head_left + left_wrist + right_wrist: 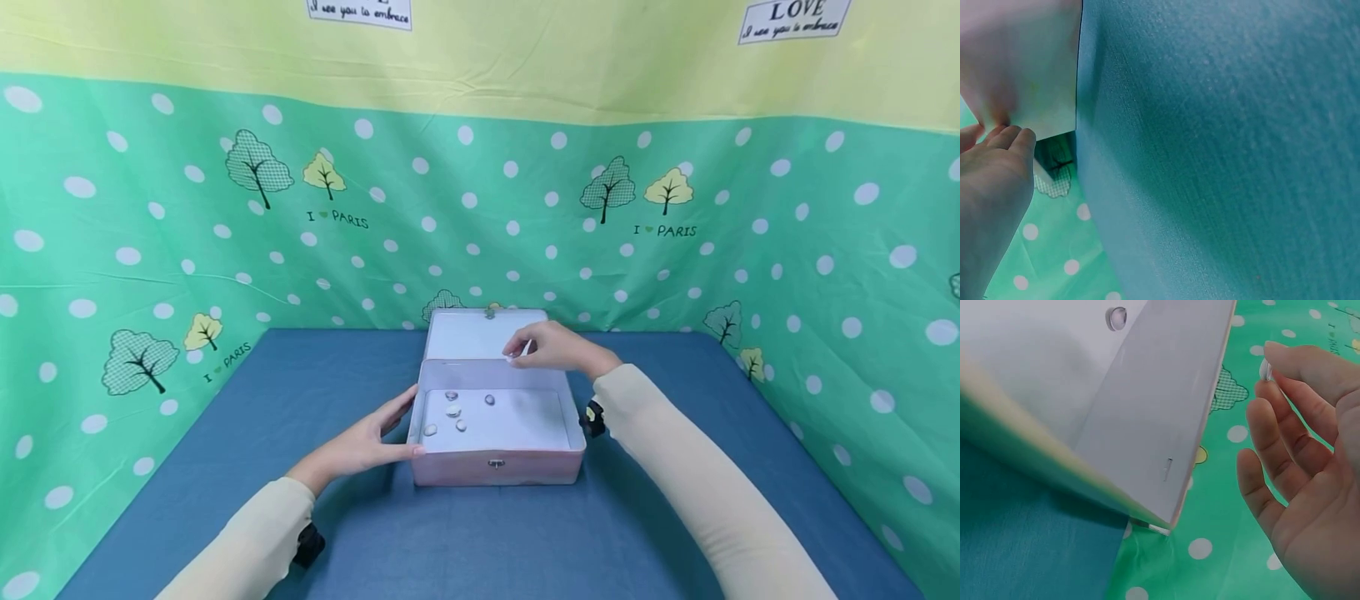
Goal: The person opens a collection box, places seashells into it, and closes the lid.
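A pale pink metal box (495, 468) stands on the table with its hinged lid (468, 333) raised at the back. Several small, glassy oval pebbles lie inside, mostly toward the left; one pebble (1117, 319) shows up close in the right wrist view. Between thumb and fingertips my right hand (551, 346) pinches a similar small, whitish pebble (1265, 370), held above the box's back edge in front of the lid. My left hand (360, 442) touches the box's left side with fairly straight fingers, its thumb at the front left corner.
A blue cloth (480, 542) covers the table. Behind it and along both sides hangs a green, dotted curtain (480, 225) with printed trees. A metal clasp (496, 463) sits on the box's front wall, and its counterpart (490, 313) on the lid.
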The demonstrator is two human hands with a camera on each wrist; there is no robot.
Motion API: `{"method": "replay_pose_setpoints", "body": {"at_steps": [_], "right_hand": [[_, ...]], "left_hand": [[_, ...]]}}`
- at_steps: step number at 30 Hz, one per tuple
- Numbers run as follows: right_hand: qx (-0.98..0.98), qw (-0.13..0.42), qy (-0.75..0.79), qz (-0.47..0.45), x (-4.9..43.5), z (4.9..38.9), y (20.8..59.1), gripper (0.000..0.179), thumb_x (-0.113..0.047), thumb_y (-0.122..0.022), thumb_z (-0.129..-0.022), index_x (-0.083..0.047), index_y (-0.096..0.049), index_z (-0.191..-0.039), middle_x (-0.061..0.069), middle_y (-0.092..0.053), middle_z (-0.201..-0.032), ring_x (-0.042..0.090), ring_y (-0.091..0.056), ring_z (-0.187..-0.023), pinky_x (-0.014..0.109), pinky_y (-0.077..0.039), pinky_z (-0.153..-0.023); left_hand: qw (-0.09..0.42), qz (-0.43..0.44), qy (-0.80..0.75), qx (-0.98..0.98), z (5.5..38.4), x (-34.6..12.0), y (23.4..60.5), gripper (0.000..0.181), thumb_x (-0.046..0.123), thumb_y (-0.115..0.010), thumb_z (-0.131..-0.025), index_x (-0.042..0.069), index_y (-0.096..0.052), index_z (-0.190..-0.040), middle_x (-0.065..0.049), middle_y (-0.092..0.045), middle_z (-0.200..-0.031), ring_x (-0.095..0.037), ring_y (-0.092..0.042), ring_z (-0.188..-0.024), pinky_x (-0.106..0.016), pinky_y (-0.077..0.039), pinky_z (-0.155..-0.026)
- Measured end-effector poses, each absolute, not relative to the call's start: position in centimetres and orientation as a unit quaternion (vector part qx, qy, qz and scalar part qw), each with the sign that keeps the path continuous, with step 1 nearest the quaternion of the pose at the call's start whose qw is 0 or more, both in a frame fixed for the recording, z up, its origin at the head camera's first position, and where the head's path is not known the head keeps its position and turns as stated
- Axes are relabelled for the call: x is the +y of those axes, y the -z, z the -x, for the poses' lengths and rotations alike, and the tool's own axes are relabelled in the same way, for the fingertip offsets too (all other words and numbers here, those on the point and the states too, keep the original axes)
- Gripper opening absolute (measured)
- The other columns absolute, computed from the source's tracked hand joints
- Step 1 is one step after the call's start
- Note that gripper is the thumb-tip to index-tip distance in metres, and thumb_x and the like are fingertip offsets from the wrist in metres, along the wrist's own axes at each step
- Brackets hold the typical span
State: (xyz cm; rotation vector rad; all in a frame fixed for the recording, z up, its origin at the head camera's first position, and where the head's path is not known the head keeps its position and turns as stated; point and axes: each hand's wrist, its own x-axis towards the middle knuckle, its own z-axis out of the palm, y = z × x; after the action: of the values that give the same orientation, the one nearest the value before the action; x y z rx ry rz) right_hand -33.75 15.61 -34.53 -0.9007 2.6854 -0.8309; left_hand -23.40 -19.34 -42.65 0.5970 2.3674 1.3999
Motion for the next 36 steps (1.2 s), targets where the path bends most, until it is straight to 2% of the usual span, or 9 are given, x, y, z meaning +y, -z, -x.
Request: {"method": "replay_pose_setpoints", "body": {"at_steps": [5, 13, 21, 30, 36], "right_hand": [[0.91, 0.105, 0.275, 0.291, 15.3, 33.8, 34.8, 0.025, -0.02, -0.071, -0.095, -0.007, -0.074, -0.116, -0.002, -0.068, -0.101, 0.017, -0.064, -0.093, 0.031, -0.054, -0.081], [0.913, 0.104, 0.267, 0.291, 15.7, 33.7, 34.8, 0.031, -0.021, -0.071, -0.095, -0.006, -0.071, -0.122, 0.01, -0.069, -0.115, 0.022, -0.065, -0.101, 0.034, -0.055, -0.086], [0.911, 0.102, 0.271, 0.294, 16.0, 33.7, 34.6, 0.029, -0.021, -0.072, -0.094, -0.006, -0.073, -0.119, -0.001, -0.069, -0.104, 0.022, -0.066, -0.1, 0.034, -0.054, -0.085], [0.914, 0.103, 0.27, 0.284, 17.1, 33.3, 34.4, 0.024, -0.021, -0.071, -0.096, -0.009, -0.073, -0.117, -0.001, -0.069, -0.101, 0.021, -0.065, -0.097, 0.034, -0.054, -0.084], [0.917, 0.094, 0.262, 0.286, 19.0, 32.9, 34.9, 0.026, -0.021, -0.07, -0.097, -0.006, -0.073, -0.117, -0.001, -0.068, -0.101, 0.022, -0.065, -0.096, 0.035, -0.055, -0.083]], "left_hand": [[0.162, -0.21, -0.491, 0.83, 23.4, -19.3, 42.6, 0.097, 0.035, -0.076, -0.091, 0.021, -0.012, -0.163, -0.009, -0.008, -0.167, -0.036, -0.012, -0.151, -0.061, -0.016, -0.116], [0.159, -0.211, -0.488, 0.832, 23.4, -19.4, 42.7, 0.097, 0.036, -0.076, -0.091, 0.024, -0.013, -0.163, -0.009, -0.008, -0.167, -0.036, -0.012, -0.151, -0.061, -0.017, -0.116], [0.157, -0.218, -0.49, 0.829, 23.5, -19.4, 42.9, 0.096, 0.035, -0.076, -0.092, 0.022, -0.012, -0.163, -0.009, -0.008, -0.167, -0.036, -0.012, -0.151, -0.061, -0.016, -0.116], [0.165, -0.213, -0.495, 0.826, 23.5, -19.4, 42.9, 0.097, 0.035, -0.076, -0.092, 0.022, -0.012, -0.163, -0.008, -0.007, -0.167, -0.035, -0.011, -0.151, -0.061, -0.016, -0.116], [0.165, -0.212, -0.493, 0.827, 23.5, -19.4, 42.8, 0.096, 0.035, -0.076, -0.092, 0.025, -0.012, -0.163, -0.008, -0.007, -0.167, -0.035, -0.011, -0.151, -0.061, -0.016, -0.116]]}}
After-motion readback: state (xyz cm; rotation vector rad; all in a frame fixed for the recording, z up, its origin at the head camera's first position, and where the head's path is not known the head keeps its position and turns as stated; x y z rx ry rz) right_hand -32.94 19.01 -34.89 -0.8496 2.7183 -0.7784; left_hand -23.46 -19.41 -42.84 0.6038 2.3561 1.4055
